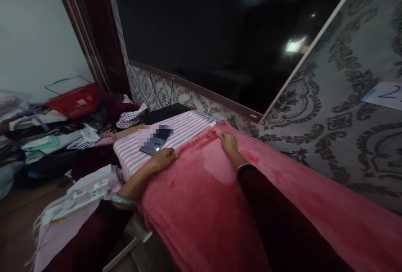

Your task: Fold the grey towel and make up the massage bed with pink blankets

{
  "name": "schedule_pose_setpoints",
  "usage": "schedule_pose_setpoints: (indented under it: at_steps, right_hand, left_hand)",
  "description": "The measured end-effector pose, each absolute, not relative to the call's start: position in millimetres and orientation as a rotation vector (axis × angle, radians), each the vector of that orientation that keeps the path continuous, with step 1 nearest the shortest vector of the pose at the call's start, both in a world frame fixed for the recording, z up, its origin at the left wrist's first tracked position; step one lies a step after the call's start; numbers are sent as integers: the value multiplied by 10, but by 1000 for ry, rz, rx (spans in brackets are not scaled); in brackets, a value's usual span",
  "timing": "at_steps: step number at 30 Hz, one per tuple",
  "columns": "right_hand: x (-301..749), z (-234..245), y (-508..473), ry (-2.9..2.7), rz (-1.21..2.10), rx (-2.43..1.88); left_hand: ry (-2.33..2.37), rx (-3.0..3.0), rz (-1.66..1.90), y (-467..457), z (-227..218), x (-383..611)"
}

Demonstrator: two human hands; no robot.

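While the left hand and right hand lie palm-down and well apart on the pink fleece blanket, neither is clamped on anything: the fingers are open and pressed flat to the cloth. The blanket is draped over the near end of the ironing board, its far edge under both hands and the rest hanging toward the camera. The left fingertips sit just beside a smartphone on the striped cover. Judgement: smoothing goes best with flat palms sweeping outward from the paler patch between the hands, the edge square to the stripes and the phone clear of the fleece. Lower left: a white corded appliance, likely an iron, on pale cloth. Further left: a red basket and a heap of clothes.
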State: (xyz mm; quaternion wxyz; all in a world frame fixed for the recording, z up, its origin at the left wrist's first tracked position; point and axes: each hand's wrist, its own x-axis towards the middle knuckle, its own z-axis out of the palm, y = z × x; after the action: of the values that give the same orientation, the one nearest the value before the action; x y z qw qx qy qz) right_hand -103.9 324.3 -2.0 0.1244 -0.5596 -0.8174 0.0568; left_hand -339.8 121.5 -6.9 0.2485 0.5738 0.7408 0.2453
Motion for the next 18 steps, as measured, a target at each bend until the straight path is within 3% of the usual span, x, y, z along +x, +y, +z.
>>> schedule_pose_setpoints:
  at_steps: [11,18]
  right_hand:
    - [-696,-86,2657,-2741,84,-1352]
    - [-547,-99,2370,-2798,176,-1451]
  left_hand:
    - [2130,1601,585,1166,-18,-3274]
    - [2142,1577,555,1092,68,-3175]
